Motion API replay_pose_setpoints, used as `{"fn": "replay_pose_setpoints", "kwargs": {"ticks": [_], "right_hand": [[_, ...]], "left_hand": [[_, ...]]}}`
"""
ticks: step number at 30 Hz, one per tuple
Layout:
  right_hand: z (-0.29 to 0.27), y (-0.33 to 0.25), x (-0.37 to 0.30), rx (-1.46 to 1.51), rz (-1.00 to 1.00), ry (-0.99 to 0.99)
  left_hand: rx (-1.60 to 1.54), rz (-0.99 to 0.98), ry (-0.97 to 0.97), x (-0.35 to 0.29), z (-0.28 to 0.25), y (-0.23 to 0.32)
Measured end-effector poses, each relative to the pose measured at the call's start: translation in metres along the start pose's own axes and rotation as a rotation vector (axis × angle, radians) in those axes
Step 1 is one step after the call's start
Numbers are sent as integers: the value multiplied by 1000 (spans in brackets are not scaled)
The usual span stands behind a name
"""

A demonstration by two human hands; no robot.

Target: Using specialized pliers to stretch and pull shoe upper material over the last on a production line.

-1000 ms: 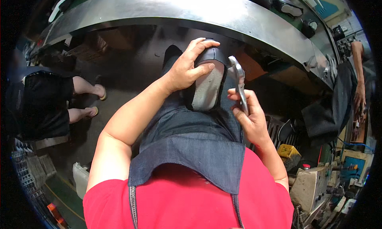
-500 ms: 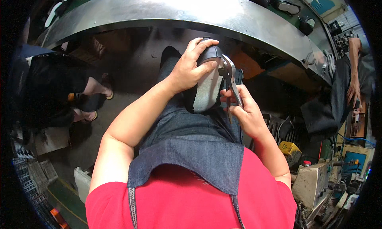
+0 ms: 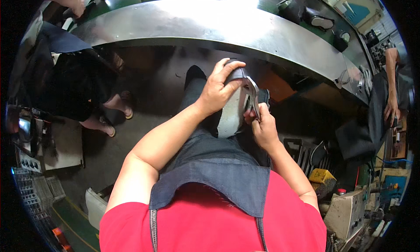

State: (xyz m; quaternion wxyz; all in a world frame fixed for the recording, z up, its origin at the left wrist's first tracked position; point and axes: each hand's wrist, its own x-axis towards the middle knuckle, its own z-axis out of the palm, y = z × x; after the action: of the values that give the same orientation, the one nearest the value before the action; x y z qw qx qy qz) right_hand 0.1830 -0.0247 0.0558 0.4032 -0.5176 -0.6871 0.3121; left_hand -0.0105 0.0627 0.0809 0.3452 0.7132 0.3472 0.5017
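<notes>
A shoe upper pulled over a form (image 3: 231, 114) stands over my lap with its pale, flat underside toward me and its dark rounded end up. My left hand (image 3: 218, 88) wraps round that dark end, thumb pressed on the edge of the pale underside. In my right hand (image 3: 265, 126) is a pair of metal pincers (image 3: 253, 92), its curved jaws at the upper's right edge near my left thumb. My right fingers are closed round the handles, which partly hide behind them. Whether the jaws bite the material, I cannot tell.
A shiny metal bench edge (image 3: 192, 26) curves across the far side, with dark shoes (image 3: 318, 21) on the green surface beyond. Co-workers stand at the left and right; one hand (image 3: 391, 109) shows at right. A beige machine box (image 3: 345, 210) and yellow block (image 3: 322, 177) are at lower right.
The pincers' handles have come closer together as my right fingers closed round them. The whole view has shifted, and a co-worker's hand now shows at the upper left.
</notes>
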Motion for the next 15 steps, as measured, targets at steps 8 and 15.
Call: {"fn": "replay_pose_setpoints", "kwargs": {"ticks": [8, 15], "right_hand": [[-20, -50, 19, 94, 335, -170], [16, 23, 20, -20, -21, 57]], "left_hand": [[17, -29, 8, 7, 6, -2], [-32, -55, -85, 15, 5, -32]]}}
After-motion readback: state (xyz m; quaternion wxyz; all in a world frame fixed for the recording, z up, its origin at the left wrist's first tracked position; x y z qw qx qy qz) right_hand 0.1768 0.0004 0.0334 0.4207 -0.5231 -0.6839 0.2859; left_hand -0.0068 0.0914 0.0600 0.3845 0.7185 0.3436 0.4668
